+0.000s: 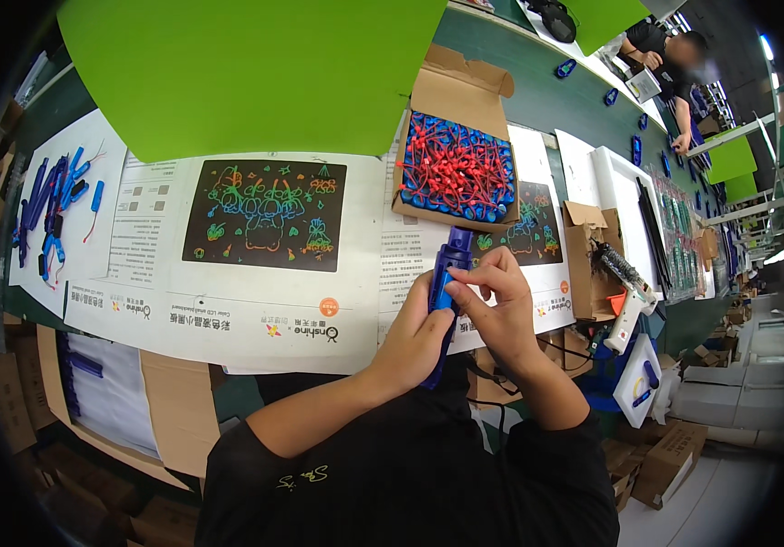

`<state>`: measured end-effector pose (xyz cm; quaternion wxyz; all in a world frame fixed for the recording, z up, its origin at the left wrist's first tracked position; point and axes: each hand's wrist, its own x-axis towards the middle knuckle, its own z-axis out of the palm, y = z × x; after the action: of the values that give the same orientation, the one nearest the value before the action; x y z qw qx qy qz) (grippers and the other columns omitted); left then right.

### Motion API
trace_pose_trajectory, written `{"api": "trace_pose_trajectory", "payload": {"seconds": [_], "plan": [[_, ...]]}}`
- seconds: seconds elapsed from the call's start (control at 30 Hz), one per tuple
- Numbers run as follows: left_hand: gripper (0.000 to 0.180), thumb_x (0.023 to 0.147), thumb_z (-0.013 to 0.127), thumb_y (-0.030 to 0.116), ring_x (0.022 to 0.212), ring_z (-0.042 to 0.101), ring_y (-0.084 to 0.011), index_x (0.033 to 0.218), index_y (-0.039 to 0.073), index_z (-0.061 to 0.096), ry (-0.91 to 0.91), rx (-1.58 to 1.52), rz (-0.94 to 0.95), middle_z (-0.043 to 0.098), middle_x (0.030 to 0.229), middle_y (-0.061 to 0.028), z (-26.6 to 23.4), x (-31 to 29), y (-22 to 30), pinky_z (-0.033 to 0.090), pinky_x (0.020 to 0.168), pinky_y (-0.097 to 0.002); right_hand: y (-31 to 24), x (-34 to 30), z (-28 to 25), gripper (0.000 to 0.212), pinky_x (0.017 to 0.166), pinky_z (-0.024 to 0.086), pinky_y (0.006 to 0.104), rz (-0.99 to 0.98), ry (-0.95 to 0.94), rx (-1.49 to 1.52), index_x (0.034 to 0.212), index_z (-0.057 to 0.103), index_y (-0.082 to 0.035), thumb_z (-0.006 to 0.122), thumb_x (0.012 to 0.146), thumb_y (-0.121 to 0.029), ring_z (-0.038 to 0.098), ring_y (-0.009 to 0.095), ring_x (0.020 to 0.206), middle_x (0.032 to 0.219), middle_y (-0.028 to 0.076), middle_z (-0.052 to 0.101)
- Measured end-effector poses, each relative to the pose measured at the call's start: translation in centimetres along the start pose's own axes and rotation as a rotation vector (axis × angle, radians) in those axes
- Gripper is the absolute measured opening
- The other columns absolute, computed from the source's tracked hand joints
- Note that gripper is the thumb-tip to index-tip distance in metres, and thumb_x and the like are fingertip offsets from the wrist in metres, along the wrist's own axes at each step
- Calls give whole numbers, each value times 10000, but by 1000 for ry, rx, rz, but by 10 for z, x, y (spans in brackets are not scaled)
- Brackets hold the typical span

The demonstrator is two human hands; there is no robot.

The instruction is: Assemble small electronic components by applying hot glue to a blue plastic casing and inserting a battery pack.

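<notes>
My left hand [416,333] is closed around a long dark-blue plastic housing [456,248], held tilted in front of my chest. Along the housing lies a lighter blue cylinder [444,294], which looks like a battery cell; my left thumb rests by its lower end. At its upper end, the thumb and forefinger of my right hand [503,305] are pinched together. Whatever is between those fingertips is hidden. Just beyond the housing stands an open cardboard box [457,96], packed with blue battery cells [498,211] that have red wires and connectors [451,164].
Dark-blue housings [41,196] and loose wired cells [96,196] lie at the left. A green panel [255,73] overhangs the printed sheets [228,333]. To the right are a glue gun [629,314], a small carton [590,264] and a white foam tray [606,173]. A co-worker [670,68] sits far right.
</notes>
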<state>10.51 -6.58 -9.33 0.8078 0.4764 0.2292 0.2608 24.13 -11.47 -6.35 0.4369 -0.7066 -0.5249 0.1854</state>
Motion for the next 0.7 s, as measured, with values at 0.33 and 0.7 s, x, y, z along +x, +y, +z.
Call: {"api": "trace_pose_trajectory", "payload": {"seconds": [0.33, 0.7], "plan": [[349, 953, 473, 209, 682, 496, -68, 1210, -20, 415, -122, 108, 178, 544, 854, -49, -24, 14, 54, 433, 616, -217, -13, -5, -36, 259, 674, 395, 227, -146, 174, 395, 1103, 575, 36, 500, 855, 48, 484, 110, 767, 898, 68, 505], [732, 880, 533, 62, 1275, 363, -332, 1419, -23, 45, 73, 558, 601, 250, 1413, -238, -21, 46, 39, 373, 1004, -384, -41, 49, 1, 452, 878, 446, 293, 238, -193, 607, 1245, 457, -15, 619, 823, 4, 562, 145, 956, 1050, 41, 572]]}}
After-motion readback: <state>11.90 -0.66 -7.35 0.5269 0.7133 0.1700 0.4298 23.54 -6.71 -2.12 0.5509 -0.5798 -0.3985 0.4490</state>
